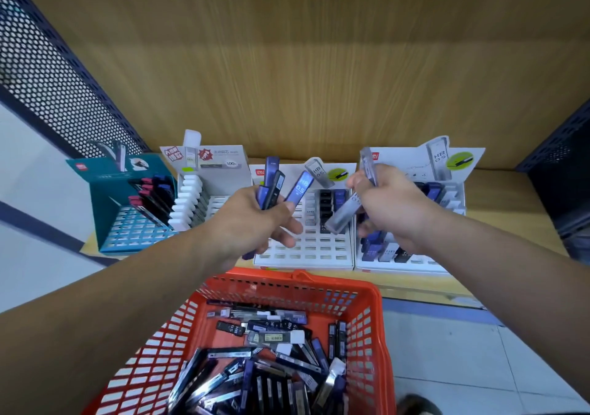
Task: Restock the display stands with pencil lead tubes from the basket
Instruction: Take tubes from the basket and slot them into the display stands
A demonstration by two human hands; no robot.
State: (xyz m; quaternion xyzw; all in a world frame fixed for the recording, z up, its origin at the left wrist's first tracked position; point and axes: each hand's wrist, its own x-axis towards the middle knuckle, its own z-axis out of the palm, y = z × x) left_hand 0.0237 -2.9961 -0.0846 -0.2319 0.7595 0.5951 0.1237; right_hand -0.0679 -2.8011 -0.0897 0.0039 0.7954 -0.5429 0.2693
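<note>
The left hand (252,220) grips a fan of blue and dark lead tubes (274,188) upright, at nine o'clock of the middle white stand (306,252). At three o'clock of it, the right hand (392,210) curls round grey tubes (346,212) — probably two, though blur leaves the count unsure. At six o'clock below both hands the orange basket (378,335) holds a loose heap of tubes (271,373), and at its twelve o'clock four partly filled displays line the wooden shelf (498,197) — a teal stand (108,220) leftmost, a white-capped stand (217,200), the middle one, then the right white stand (415,264).
</note>
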